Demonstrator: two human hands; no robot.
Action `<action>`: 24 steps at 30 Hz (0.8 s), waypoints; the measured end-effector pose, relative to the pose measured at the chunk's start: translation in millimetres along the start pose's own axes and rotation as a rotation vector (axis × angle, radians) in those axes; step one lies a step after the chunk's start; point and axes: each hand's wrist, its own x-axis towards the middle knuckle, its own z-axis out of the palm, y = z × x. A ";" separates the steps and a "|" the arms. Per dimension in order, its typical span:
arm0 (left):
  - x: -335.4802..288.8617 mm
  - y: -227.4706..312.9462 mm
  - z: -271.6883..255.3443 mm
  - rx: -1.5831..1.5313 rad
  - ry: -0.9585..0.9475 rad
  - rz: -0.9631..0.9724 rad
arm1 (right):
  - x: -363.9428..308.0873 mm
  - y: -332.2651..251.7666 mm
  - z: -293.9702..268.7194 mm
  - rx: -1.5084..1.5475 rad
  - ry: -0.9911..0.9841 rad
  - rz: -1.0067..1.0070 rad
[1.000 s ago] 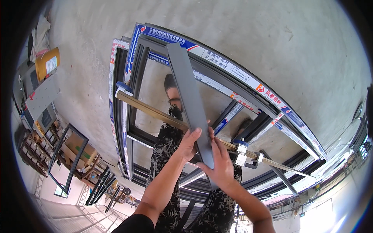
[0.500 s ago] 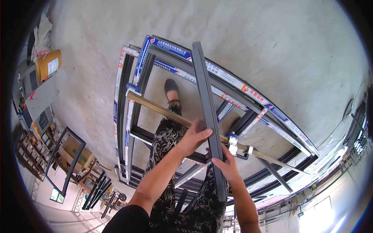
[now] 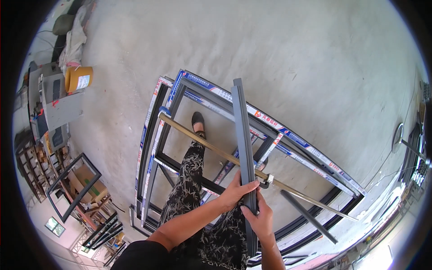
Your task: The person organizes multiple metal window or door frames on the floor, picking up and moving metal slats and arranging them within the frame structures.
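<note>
A long dark grey metal profile (image 3: 242,130) runs nearly upright through the picture, its lower end close to my body. My left hand (image 3: 237,191) is closed around its lower part, thumb across the top face. Just below, my right hand (image 3: 260,216) grips the same profile from the right side. Under the profile, a brass-coloured bar clamp (image 3: 202,140) lies slantwise across a large dark window frame (image 3: 216,90) edged with blue, white and red printed film. The clamp's blue end (image 3: 164,110) sits at the frame's left side.
A second filmed frame (image 3: 148,121) stands against the left. A loose dark strip (image 3: 308,216) leans at the lower right. My shoe (image 3: 198,120) shows through the frame. Grey machinery with a yellow roll (image 3: 79,79), another dark frame (image 3: 74,186) and a round-based stand (image 3: 398,137) are farther off.
Both hands and the profile have shifted lower in the picture, nearer my body. The frames also appear lower as the view has moved. My hands keep their hold on the profile.
</note>
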 end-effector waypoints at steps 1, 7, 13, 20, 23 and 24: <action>-1.5 -10.2 13.0 -0.031 -0.031 0.009 | -9.6 3.0 -15.4 -0.025 -0.010 0.025; -25.7 -84.8 100.1 -0.175 -0.016 0.139 | -61.4 32.6 -101.7 -0.102 0.086 -0.047; -46.6 -139.1 148.9 -0.206 0.031 0.192 | -105.4 61.4 -154.7 -0.193 0.064 -0.118; -72.4 -123.0 123.0 -0.377 0.085 0.249 | -82.5 59.6 -146.7 -0.245 -0.072 -0.175; -77.6 -130.1 106.7 -0.437 0.042 0.318 | -81.8 58.3 -137.3 -0.267 -0.157 -0.191; -80.7 -132.5 102.2 -0.475 0.032 0.327 | -82.4 59.2 -134.2 -0.298 -0.190 -0.198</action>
